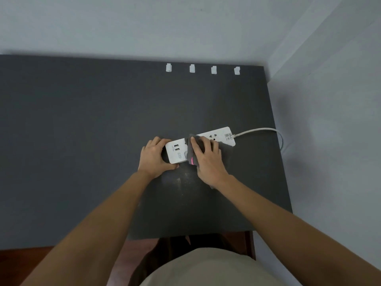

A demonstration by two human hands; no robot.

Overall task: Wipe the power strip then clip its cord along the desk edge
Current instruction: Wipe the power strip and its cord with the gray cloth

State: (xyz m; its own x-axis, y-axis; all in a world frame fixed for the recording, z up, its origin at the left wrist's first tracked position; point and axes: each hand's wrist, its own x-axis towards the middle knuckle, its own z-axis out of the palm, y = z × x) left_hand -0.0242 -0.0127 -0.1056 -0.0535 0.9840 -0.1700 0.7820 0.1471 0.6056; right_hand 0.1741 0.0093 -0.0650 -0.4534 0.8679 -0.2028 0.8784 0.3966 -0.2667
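Dark grey desk (82,141) fills the view, wall behind, side wall at 3 o'clock. White power strip (221,137) lies near desk centre-right, long axis running roughly 8 to 2 o'clock, USB end toward 8, cord end toward 2. Cord (257,130) leaves the 2 o'clock end, arcs to 3 o'clock and drops over the right desk edge. Dust specks on desk at 6 o'clock of the strip.

Left hand (153,157) clamps the strip's 8 o'clock end, fingers curled over the far side, thumb along the near side, bracing it. Right hand (206,159) lies flat on top of the strip's middle, fingers spread and pressing a grey cloth (226,155) onto the sockets; not a pinch, a press. Wiping step in hand; unwiped face likely lies toward 2 o'clock from the fingers, so stroke follows the long axis.

Four white clips (169,69) sit in a row at 12 o'clock along the far edge, well apart from strip, empty. Right hand is nearer the cord.
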